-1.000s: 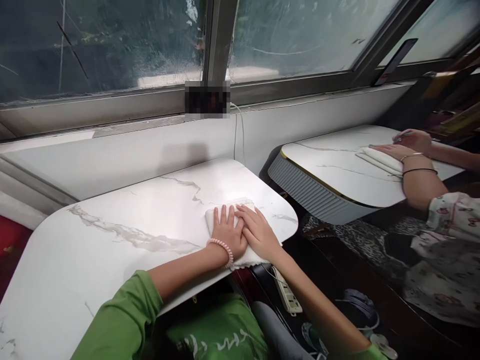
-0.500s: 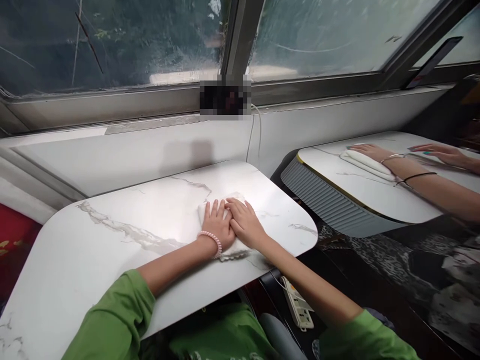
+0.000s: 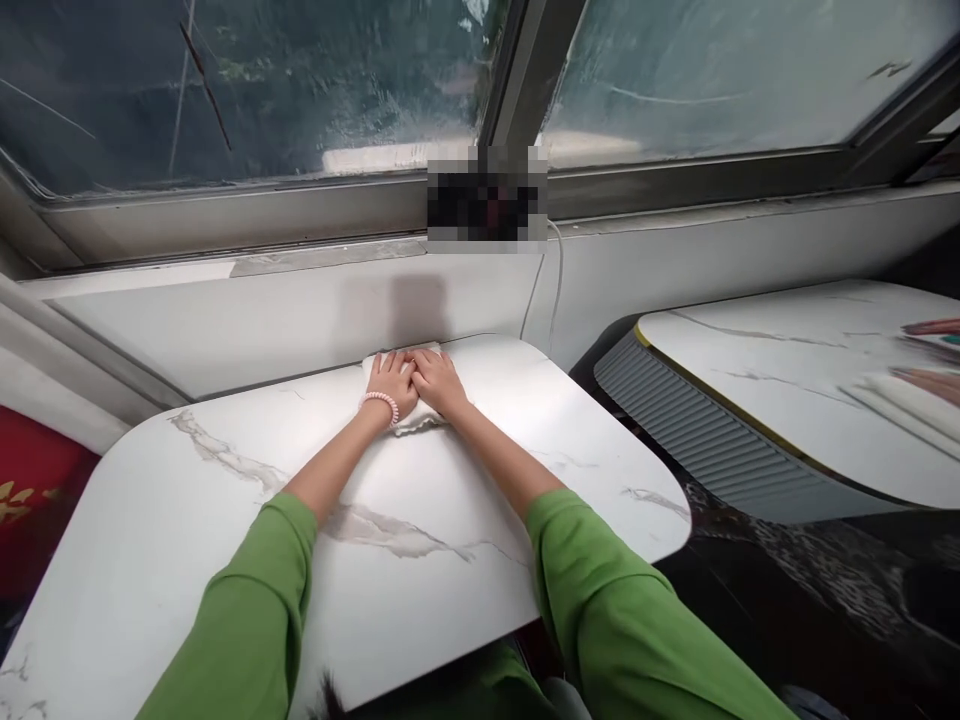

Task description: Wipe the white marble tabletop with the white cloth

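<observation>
Both hands press down on a folded white cloth (image 3: 421, 416) at the far side of a white marble-patterned table (image 3: 135, 520), close to the wall. My left hand (image 3: 393, 384), with a pink coiled band at its wrist, lies flat with fingers stretched forward. Beside it, my right hand (image 3: 441, 382) also rests flat, its fingertips meeting or slightly overlapping the left fingers. Most of the cloth is hidden under the palms; its scalloped near edge shows.
To the right stands a second marble-patterned table (image 3: 757, 350) with ribbed grey sides. There, another person's blurred hand (image 3: 930, 380) is on a folded white cloth (image 3: 904, 410). A pixelated dark object (image 3: 487, 200) sits on the window ledge, with a white cable (image 3: 559, 280) hanging down.
My hands and the cloth have slid forward across the table towards the wall, and my arms are more outstretched. The other person's hand and cloth have moved to the right and nearer.
</observation>
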Demonstrator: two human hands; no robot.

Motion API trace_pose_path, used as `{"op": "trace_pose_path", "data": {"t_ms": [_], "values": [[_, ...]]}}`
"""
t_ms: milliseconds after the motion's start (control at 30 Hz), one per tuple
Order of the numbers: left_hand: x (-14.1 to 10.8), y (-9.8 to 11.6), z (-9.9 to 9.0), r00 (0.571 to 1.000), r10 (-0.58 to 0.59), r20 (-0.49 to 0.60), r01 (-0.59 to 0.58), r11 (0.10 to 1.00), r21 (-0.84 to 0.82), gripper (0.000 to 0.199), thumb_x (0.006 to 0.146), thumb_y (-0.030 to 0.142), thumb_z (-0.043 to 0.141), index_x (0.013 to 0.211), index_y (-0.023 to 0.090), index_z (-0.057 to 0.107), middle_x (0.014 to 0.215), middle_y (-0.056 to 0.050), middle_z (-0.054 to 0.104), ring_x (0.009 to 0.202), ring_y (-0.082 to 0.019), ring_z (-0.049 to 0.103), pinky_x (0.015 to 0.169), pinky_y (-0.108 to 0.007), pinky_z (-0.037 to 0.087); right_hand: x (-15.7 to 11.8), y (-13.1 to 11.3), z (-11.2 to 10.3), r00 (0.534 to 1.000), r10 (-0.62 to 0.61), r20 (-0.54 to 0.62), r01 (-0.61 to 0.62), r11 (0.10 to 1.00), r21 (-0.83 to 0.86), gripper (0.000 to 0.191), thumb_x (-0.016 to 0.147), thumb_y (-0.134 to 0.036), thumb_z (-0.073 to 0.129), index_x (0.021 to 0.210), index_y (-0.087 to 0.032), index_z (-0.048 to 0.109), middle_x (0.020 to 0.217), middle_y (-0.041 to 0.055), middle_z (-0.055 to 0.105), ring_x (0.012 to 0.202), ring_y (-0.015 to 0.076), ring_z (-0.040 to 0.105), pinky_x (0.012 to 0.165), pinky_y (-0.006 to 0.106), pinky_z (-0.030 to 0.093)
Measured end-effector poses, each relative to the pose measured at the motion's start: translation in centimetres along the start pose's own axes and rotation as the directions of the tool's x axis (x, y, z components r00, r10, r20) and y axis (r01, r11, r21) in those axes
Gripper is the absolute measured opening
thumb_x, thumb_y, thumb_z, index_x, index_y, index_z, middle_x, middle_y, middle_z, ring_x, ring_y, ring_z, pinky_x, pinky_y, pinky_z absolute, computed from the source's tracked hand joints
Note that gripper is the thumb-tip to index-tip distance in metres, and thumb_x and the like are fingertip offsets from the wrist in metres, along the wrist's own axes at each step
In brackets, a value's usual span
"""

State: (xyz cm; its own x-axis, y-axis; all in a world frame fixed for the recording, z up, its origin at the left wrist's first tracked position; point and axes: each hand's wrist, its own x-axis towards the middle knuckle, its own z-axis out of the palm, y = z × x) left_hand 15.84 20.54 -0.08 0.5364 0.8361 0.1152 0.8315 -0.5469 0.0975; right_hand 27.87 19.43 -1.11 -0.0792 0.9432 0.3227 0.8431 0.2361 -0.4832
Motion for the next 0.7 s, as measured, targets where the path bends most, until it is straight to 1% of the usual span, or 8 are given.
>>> {"op": "trace_pose_path", "data": {"t_ms": [67,133,233,333,533,700], "values": [[0.8,-0.4,0.2,0.999,-0.024,-0.023,0.024,1.000,0.006,0.050,0.094,0.028,0.029,0.141,0.015,0.039,0.150,-0.008,0.036,0.139,-0.025,0.027,0.117,-0.044,0.010,1.0,0.3,0.2,1.000,-0.006,-0.004,0.006,1.000,-0.001,0.033,0.081,-0.016,0.034,0.106,-0.021,0.055,0.119,0.0100,0.061,0.115,0.0260,0.050,0.107,0.051,0.027],[1.1,-0.6,0.4,0.998,-0.034,-0.045,0.034,0.999,0.002,0.049,0.095,0.028,0.029,0.141,0.014,0.040,0.150,-0.009,0.036,0.139,-0.024,0.028,0.117,-0.044,0.011,1.5,0.5,0.3,1.000,-0.018,-0.009,0.018,1.000,0.005,0.031,0.081,-0.017,0.035,0.103,-0.022,0.056,0.115,0.0096,0.063,0.112,0.0262,0.051,0.106,0.051,0.029],[0.9,-0.5,0.6,0.998,-0.031,-0.055,0.031,0.999,0.007,0.049,0.095,0.028,0.029,0.140,0.015,0.040,0.150,-0.009,0.036,0.139,-0.024,0.028,0.117,-0.044,0.011,1.3,0.6,0.4,0.999,-0.037,-0.015,0.037,0.999,0.027,0.031,0.081,-0.017,0.035,0.103,-0.022,0.056,0.114,0.0096,0.063,0.110,0.0255,0.052,0.107,0.051,0.027],[0.2,-0.3,0.4,0.998,-0.036,-0.048,0.037,0.999,0.015,0.048,0.096,0.029,0.028,0.141,0.016,0.040,0.150,-0.008,0.036,0.139,-0.024,0.027,0.117,-0.044,0.010,0.8,0.5,0.3,0.999,-0.048,-0.005,0.048,0.998,0.044,0.033,0.081,-0.017,0.036,0.107,-0.020,0.056,0.118,0.0094,0.062,0.113,0.0245,0.051,0.108,0.050,0.025],[-2.3,1.0,0.0,0.998,-0.051,-0.037,0.051,0.999,0.012,0.049,0.096,0.031,0.030,0.142,0.016,0.039,0.151,-0.009,0.034,0.140,-0.025,0.026,0.116,-0.046,0.012,-1.5,-0.1,-0.2,0.997,-0.075,0.020,0.073,0.995,0.064,0.035,0.081,-0.018,0.036,0.110,-0.020,0.056,0.128,0.0108,0.058,0.122,0.0249,0.048,0.109,0.054,0.025],[-6.0,2.7,-0.2,0.998,-0.042,-0.037,0.042,0.999,0.000,0.051,0.095,0.032,0.031,0.142,0.014,0.039,0.151,-0.012,0.033,0.141,-0.027,0.025,0.116,-0.049,0.011,-5.3,-0.9,-1.0,0.990,-0.112,0.080,0.111,0.994,0.021,0.039,0.083,-0.020,0.034,0.117,-0.018,0.054,0.137,0.0124,0.052,0.132,0.0263,0.040,0.110,0.055,0.023]]}}
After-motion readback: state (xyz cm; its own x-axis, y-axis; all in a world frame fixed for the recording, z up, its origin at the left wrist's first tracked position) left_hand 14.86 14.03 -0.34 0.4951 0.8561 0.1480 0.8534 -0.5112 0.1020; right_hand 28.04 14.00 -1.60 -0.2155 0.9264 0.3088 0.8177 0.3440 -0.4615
